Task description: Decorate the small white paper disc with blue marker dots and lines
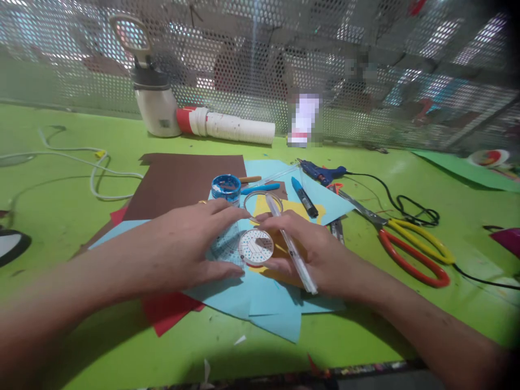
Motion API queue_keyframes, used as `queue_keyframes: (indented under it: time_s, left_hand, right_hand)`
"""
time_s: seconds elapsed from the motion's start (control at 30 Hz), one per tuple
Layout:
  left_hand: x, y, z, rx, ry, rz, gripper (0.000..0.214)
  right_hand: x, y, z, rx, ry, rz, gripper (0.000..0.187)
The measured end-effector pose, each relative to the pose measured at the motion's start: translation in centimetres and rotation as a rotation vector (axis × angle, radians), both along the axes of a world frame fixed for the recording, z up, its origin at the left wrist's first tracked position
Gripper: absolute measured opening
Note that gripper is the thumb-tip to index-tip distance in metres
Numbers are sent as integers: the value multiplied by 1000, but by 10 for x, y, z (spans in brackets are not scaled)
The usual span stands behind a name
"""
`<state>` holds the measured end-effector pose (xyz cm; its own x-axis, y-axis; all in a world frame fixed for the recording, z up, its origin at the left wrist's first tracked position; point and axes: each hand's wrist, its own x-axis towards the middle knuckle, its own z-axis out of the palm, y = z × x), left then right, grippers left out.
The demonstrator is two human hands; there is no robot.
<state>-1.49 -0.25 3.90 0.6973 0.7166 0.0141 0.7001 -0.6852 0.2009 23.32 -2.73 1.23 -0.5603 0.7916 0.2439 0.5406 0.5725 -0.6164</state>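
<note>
My left hand lies with fingers stretched out on a clear plastic stencil ruler, pressing it onto the light blue paper. My right hand is closed round a clear pen, its tip near a round clear lid. Between the two hands sits a white dotted disc over yellow paper. A small blue paint pot stands just beyond my left fingers.
Brown paper and red paper lie under the blue sheets on the green table. Scissors with red and yellow handles, a blue glue gun, a black marker, a white cable, stacked cups and a white bottle surround them.
</note>
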Motion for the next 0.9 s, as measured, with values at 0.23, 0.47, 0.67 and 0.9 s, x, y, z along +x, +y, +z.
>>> queue_keyframes:
  time_s: [0.23,0.47,0.67,0.9]
  left_hand:
    - [6,-5,-2,-65,-73,-35,66]
    - [13,-6,-10,-108,-91,-34,65]
    - [13,-6,-10,-107,-84,-51,64]
    - [16,-7,-9,-72,-63,-82,59]
  right_hand:
    - [2,-6,4,108,42,-145,27]
    - [0,-10,4,112,103,-266,27]
    - [-2,-13,5,131,141,-245,29]
    - [-4,-14,10,148,139,-289,20]
